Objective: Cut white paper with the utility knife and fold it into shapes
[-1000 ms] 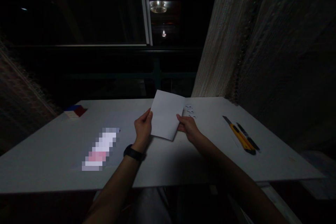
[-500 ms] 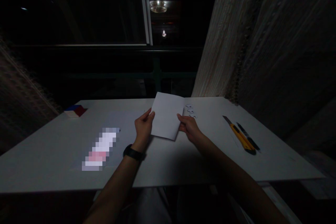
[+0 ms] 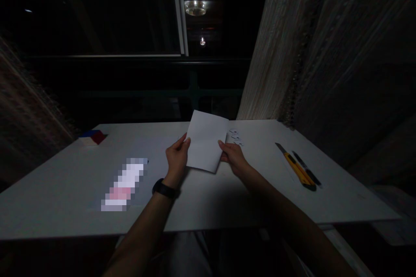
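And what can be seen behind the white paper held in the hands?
The white table shows past both sides of the paper, with small dark marks beyond its right edge. Whatever lies directly behind it is covered and cannot be told.

No words or numbers can be read here. By the far edge of the counter (image 3: pixel 55 194), just right of the white paper (image 3: pixel 206 143), are small dark marks (image 3: pixel 236 137), too tiny to make out. Toward the near left corner, a bright strip (image 3: pixel 121 181) is covered by big blurry squares. The yellow cutter (image 3: pixel 297 169), toward the right edge, is too dark to read
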The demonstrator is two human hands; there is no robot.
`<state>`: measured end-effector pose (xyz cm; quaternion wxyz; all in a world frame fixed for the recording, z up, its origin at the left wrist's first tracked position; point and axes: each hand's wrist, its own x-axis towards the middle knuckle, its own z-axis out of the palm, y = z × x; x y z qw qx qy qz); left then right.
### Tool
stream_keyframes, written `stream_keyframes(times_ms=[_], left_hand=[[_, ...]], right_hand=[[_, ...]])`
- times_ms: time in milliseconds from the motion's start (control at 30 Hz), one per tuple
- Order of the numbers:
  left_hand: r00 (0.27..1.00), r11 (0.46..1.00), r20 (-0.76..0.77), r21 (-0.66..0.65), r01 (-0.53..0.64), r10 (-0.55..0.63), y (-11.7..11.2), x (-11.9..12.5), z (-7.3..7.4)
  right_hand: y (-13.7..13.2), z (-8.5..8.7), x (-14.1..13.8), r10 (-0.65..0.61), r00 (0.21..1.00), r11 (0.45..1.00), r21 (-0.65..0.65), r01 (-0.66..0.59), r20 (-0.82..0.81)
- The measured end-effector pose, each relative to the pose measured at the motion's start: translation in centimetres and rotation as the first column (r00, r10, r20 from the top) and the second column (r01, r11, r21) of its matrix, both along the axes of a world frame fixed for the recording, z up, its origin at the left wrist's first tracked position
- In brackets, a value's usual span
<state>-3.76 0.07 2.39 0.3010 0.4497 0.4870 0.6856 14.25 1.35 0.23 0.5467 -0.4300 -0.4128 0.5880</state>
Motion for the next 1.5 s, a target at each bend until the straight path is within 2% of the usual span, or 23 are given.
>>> stream_keyframes(times_ms=[400,533,767,967,1167,1367,1500], left_hand=[[0.999,1.000,-0.047,0.014,-0.014,0.015,0.19,-0.30,-0.19],[1.000,1.000,0.009,-0.008,0.012,-0.012,0.20,-0.30,-0.10],[0.995,1.000,0.099,-0.024,0.016,-0.014,0.17,-0.41,0.04],[0.997,0.997,0.060,-0.056,0.049,-0.045,0.36,-0.36,-0.11],[0.995,0.999,0.091,-0.027,0.032,-0.029,0.61,-0.64,-0.42],[0.996,0.999,0.070,-0.020,0.050,-0.048,0.40,-0.35,-0.26],[0.999,1.000,0.049,-0.019,-0.001,0.002,0.17,-0.22,0.10]], right_hand=[[0.08,-0.09,0.16,0.003,1.000,1.000,0.018,-0.003,0.022],[0.08,-0.04,0.20,0.001,1.000,0.999,0.042,-0.002,0.018],[0.16,0.04,0.36,0.080,0.996,0.997,-0.017,-0.080,0.044],[0.56,-0.14,0.66,-0.037,0.995,0.995,0.092,0.029,0.095],[0.13,0.06,0.40,0.090,0.992,0.995,0.030,-0.093,0.090],[0.63,-0.53,0.44,-0.020,0.992,0.997,0.080,0.010,0.124],[0.51,-0.42,0.40,0.014,0.993,0.998,0.058,-0.021,0.118]])
